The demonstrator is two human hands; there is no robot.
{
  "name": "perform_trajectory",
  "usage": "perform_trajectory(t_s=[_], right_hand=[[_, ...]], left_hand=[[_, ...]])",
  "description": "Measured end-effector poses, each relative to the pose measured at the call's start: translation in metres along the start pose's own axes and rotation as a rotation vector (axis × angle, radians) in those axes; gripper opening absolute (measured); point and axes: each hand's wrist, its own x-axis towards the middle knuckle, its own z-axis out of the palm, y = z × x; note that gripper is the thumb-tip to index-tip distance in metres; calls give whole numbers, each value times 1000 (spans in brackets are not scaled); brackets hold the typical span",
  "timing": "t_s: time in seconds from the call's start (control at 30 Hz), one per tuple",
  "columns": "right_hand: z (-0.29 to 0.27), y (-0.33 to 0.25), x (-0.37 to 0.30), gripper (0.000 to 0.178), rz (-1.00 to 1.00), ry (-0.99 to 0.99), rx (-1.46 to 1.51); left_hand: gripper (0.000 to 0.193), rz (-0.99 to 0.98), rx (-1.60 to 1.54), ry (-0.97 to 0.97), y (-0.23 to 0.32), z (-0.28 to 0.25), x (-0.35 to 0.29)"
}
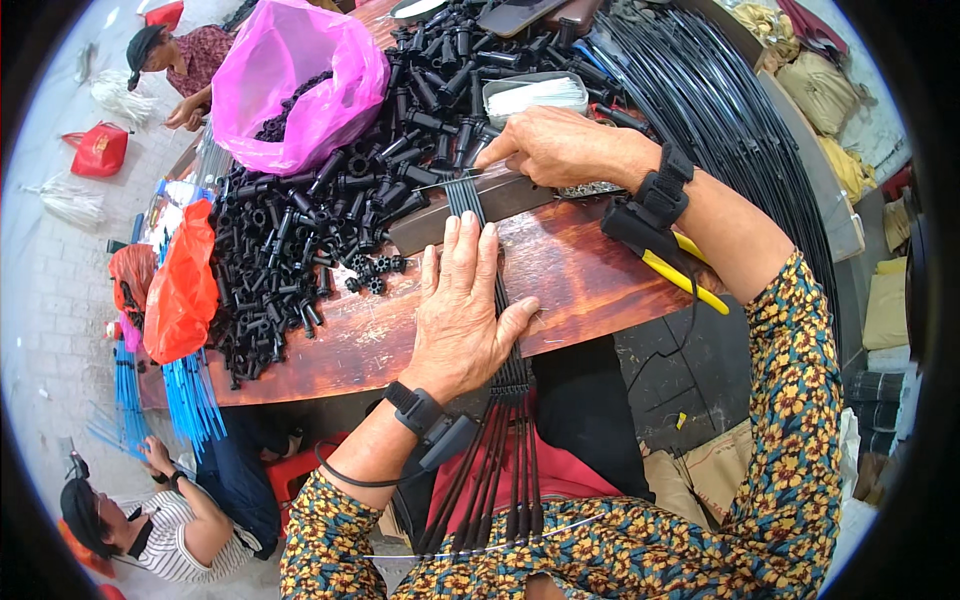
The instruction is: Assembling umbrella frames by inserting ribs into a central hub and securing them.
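Observation:
A flat row of thin black rods runs from the table edge down across my lap. My left hand lies palm down on the row, fingers stretched out and thumb apart. Beyond its fingertips, the far rod ends rest over a dark metal bar. A thin wire crosses these ends. My right hand is closed at the wire's right end, index finger reaching left and thumb beneath; the fingertips seem to pinch the wire. Near my body, a pale wire crosses the thicker lower rod ends.
Black plastic tubular parts are heaped across the wooden table, beside a pink bag and a white-filled tray. Yellow-handled pliers sit below my right wrist. Long black rods fill the right. Co-workers sit leftward.

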Motion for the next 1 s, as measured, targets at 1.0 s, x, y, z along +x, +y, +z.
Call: perform_trajectory(t_s=[1.0], right_hand=[[-8,-8,7,51,36,-51,-14]], left_hand=[[83,-2,-36,-5,-1,-2,-1]])
